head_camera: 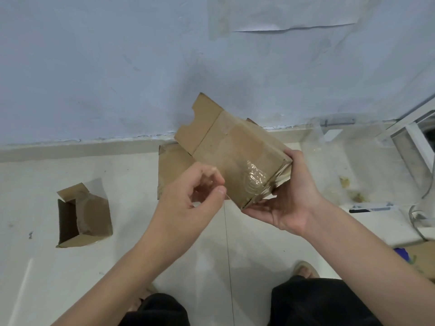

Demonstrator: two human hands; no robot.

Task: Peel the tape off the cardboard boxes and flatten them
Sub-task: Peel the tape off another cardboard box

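- Nearest us: dark trouser legs [313, 304] at the bottom edge of the view, a sandalled foot [303, 270] on the pale tiled floor [141, 231].
- We see 2 bare forearms reaching up from the bottom, both hands meeting at mid-frame.
- Left hand [188, 203]: fingers curled in, thumb and forefinger pinched together just beside the box's lower-left edge. Looks like they pinch a clear bit of tape [204, 184], hard to make out because it is see-through.
- Right hand [287, 198]: fingers wrapped under and round the near end of the held cardboard box [235, 151], thumb up on its right edge. It carries the box in the air, tilted, above the floor.
- Near end of the held box is covered with crinkled shiny tape; a wider clear band runs across the top face.
- Far end of the held box is open, 1 flap [200, 123] sticking up and out toward the wall.
- Below and behind the held box, a flat piece of cardboard [171, 170] lies on the floor near the wall base.
- Left part of the floor: a 2nd small open box [87, 215] on its side, well apart from the hands, tape on its face.
- Right edge: clear plastic film [341, 165] on the floor, a white frame [414, 137], more cardboard [423, 257] at the lower right.
- Farthest: blue-grey wall [117, 67], a paper sheet [294, 12] stuck at the top.
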